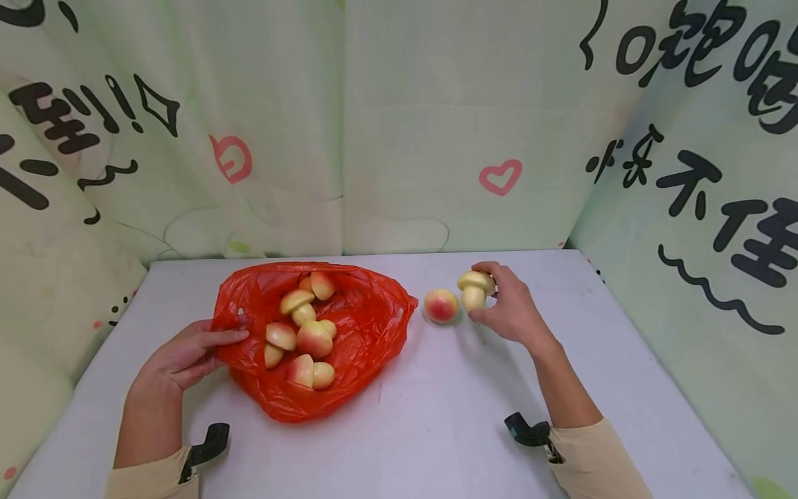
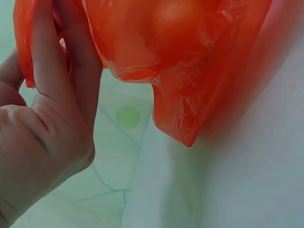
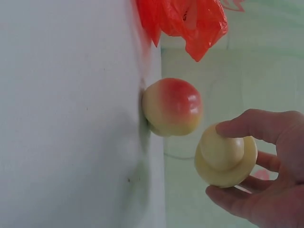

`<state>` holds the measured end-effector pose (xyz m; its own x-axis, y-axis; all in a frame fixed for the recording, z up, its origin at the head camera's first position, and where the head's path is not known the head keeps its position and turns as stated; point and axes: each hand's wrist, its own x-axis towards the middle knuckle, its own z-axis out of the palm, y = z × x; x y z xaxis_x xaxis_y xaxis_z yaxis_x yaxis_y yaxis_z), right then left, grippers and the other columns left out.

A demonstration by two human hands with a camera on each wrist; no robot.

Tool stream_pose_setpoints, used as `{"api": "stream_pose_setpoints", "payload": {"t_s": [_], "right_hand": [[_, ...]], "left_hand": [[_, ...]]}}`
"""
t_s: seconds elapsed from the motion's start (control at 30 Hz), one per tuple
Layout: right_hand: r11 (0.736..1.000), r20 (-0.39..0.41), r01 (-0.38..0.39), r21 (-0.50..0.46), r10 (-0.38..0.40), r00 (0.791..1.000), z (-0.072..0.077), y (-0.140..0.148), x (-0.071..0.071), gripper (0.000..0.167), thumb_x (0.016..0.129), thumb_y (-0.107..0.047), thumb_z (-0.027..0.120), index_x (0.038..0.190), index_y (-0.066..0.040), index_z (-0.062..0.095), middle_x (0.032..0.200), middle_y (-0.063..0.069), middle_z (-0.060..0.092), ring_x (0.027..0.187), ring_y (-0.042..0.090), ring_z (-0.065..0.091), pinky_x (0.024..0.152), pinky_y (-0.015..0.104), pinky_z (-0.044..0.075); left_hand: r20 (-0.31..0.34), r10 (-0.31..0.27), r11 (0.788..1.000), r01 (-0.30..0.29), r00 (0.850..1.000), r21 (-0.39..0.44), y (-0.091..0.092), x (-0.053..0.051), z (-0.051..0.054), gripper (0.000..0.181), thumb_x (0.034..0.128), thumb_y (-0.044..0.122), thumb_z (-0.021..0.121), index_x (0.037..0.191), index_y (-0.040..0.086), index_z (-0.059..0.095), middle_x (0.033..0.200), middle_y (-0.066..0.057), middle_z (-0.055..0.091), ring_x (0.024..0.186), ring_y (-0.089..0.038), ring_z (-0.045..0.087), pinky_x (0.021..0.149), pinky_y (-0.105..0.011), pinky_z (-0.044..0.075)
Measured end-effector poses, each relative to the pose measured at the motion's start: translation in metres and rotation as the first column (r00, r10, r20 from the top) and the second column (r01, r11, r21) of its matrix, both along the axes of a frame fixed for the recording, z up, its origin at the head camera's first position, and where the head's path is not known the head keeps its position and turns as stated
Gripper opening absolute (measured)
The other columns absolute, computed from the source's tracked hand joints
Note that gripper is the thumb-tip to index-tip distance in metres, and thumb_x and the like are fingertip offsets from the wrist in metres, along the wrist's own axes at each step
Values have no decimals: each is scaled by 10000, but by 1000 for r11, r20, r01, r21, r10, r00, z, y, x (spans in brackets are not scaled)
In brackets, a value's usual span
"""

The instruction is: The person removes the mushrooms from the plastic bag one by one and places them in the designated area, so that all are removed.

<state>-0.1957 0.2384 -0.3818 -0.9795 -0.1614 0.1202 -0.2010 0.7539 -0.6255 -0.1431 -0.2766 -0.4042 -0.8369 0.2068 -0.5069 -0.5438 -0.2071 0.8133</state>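
Observation:
A red plastic bag lies spread open on the table with several toy mushrooms inside, their caps yellow or flushed with red. My left hand pinches the bag's left rim, thumb on the inner side; the left wrist view shows the fingers against the red film. In my right hand is a pale yellow toy mushroom, gripped between thumb and fingers, stem down and just above the table. Left of it a red-and-yellow peach-like fruit rests on the table, close to the held mushroom.
The white table runs back to a pale green printed curtain, which also hangs along both sides. Small black wrist cameras are strapped at the sleeves. The bag's right tip points towards the fruit.

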Motion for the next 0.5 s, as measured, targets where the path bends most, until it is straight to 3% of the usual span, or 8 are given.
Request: {"api": "stream_pose_setpoints", "payload": {"t_s": [0.3,0.5], "right_hand": [[999,28,22,29,-23,999,-11,4,-5,693,800,-64,816,1413,-60,494,1318,179,558,1138,355,557,953,510,495],[999,51,17,43,-19,999,-18,5,-9,702,778,-56,833,1394,-39,497,1318,202,560,1165,375,549,992,526,472]], "left_hand": [[-2,7,1000,-7,1000,11,-1,1,0,149,1004,142,701,1123,230,686,1095,84,757,1018,-103,720,887,-252,613],[-4,7,1000,-7,1000,6,-1,2,0,167,1000,149,709,1141,231,674,1100,91,755,1024,-96,715,905,-251,608]]}}
